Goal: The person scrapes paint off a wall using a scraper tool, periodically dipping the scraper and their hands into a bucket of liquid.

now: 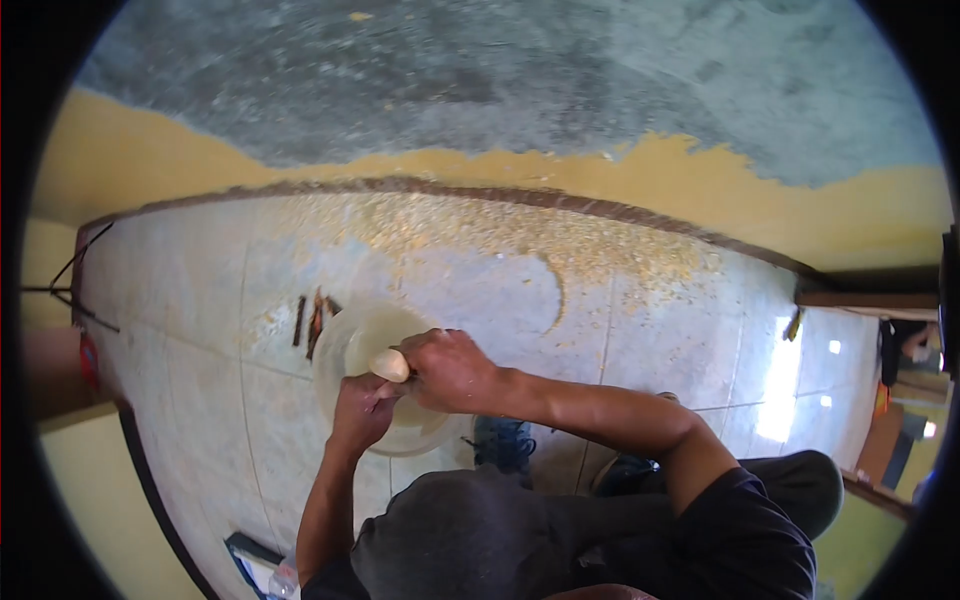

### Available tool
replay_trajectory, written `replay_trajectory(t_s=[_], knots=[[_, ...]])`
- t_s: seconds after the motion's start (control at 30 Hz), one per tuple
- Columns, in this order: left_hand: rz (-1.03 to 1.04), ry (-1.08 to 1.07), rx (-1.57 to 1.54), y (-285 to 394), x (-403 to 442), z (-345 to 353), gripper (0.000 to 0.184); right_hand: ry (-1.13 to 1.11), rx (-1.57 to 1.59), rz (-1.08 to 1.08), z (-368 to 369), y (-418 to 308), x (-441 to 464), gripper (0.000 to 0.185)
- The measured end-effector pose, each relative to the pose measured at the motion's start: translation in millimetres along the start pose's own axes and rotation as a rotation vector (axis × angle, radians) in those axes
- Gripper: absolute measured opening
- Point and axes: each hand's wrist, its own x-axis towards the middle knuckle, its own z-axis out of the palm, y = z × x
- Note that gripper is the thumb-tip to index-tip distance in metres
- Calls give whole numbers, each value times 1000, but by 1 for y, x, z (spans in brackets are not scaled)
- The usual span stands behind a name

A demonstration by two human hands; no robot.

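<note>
My left hand (362, 408) and my right hand (446, 370) meet over a whitish translucent tub (345, 335) on the floor. Between them a pale, rounded, smooth-ended piece (390, 366) points up toward me; its kind and lower part are hidden. The left fingers are closed around its near side. My right hand is closed against its right side, with the fingertips mostly hidden, so a second thing in that hand cannot be made out. Several thin dark brown sticks or strips (316, 322) lie just beyond the tub's left side.
Yellowish crumbs or shavings (480, 225) spread along the foot of the wall (600, 160). My blue shoe (504, 442) stands right of the tub. A clear bottle (284, 577) and a dark-framed object (252, 562) are at lower left. A doorway is at far right.
</note>
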Motion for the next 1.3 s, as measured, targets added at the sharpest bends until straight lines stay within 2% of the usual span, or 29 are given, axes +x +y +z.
replay_trajectory(t_s=[0.07, 0.13, 0.17, 0.2, 0.27, 0.3, 0.37, 0.47, 0.5, 0.57, 0.6, 0.67, 0.77, 0.8, 0.87, 0.9, 0.93, 1.0, 1.13, 1.2, 1.27, 1.3], knots=[[39, -25, 77, 12, 1, -2, 10, -9, 82, 52, -5, -3, -1, 38], [-192, -128, 472, 21, 4, -5, 9, 33, 111, 27, -10, -4, -4, 41], [-55, -51, 313, 12, 5, -3, 9, 13, 83, 38, -21, -12, -5, 42], [-41, -60, 311, 6, 6, -2, 9, -8, 57, 48, -27, -15, -5, 44], [207, 45, 495, 3, 9, 0, 13, 27, 53, 51, -31, -14, -8, 40], [217, 39, 493, 1, 9, 5, 13, 60, 102, 19, -35, -15, -10, 37], [27, 108, 180, 1, 14, 14, 22, 104, 144, -11, -44, -18, -13, 34], [2, 129, 138, 18, 18, 11, 25, 149, 148, -46, -52, -18, -20, 28], [12, 123, 140, 10, 21, 12, 25, 161, 178, -66, -55, -17, -22, 26], [267, 271, 354, -12, 21, 18, 19, 180, 207, -79, -66, -16, -30, 26], [275, 267, 353, -14, 18, 20, 19, 240, 147, -122, -80, -18, -34, 24], [-91, 166, 100, -13, 15, 22, 17, 306, 80, -164, -92, -15, -37, 23], [-135, 116, 180, 0, 10, 19, 18, 304, 100, -149, -98, -14, -42, 23], [-128, 115, 184, 8, 11, 18, 18, 295, 6, -162, -102, -18, -45, 22], [65, 27, 485, 28, 15, 18, 23, 291, -93, -179, -109, -18, -49, 21], [178, 7, 470, 19, 16, 20, 30, 352, -74, -197, -117, -14, -49, 20], [181, 11, 468, 21, 18, 21, 30, 412, -55, -214, -126, -9, -49, 18], [270, 140, 398, 29, 20, 22, 34, 397, -104, -158, -146, -4, -57, 18], [339, 322, 270, 20, 31, 22, 34, 453, -313, -162, -181, 22, -77, 15], [401, 393, 277, 33, 43, 15, 31, 542, -376, -301, -226, 28, -84, 15], [439, 433, 276, 41, 58, 10, 29, 711, -377, -196, -256, 24, -90, 16], [487, 441, 248, 45, 67, 8, 28, 699, -383, -202, -261, 28, -92, 16]])
